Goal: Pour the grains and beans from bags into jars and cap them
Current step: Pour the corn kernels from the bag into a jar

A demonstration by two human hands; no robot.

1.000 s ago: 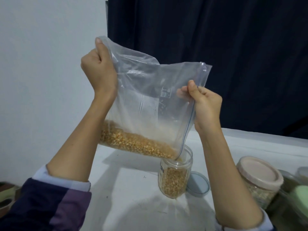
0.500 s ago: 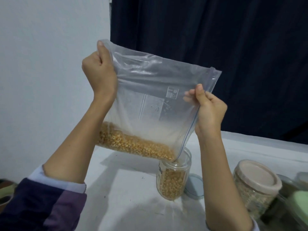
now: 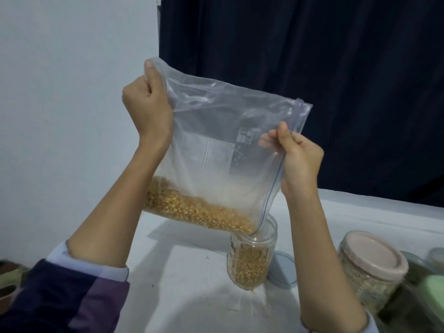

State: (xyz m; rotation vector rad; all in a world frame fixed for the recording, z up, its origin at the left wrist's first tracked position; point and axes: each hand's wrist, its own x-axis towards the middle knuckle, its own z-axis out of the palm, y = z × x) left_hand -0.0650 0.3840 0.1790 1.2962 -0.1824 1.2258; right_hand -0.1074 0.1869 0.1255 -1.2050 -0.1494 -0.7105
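Pinching the top corner of the bag (image 3: 216, 145), the left hand (image 3: 146, 109) holds it high, and the right hand (image 3: 300, 159) pinches the zip edge lower down. Yellow kernels (image 3: 197, 210) lie along the low side of the bag, between the two forearms. The bag's lowest corner dips into the open jar (image 3: 252, 258), which stands under the right hand and is more than half full of kernels. A lid (image 3: 283, 270) lies just beside this jar. Right of the right forearm stands a capped jar (image 3: 370, 267) of pale grain.
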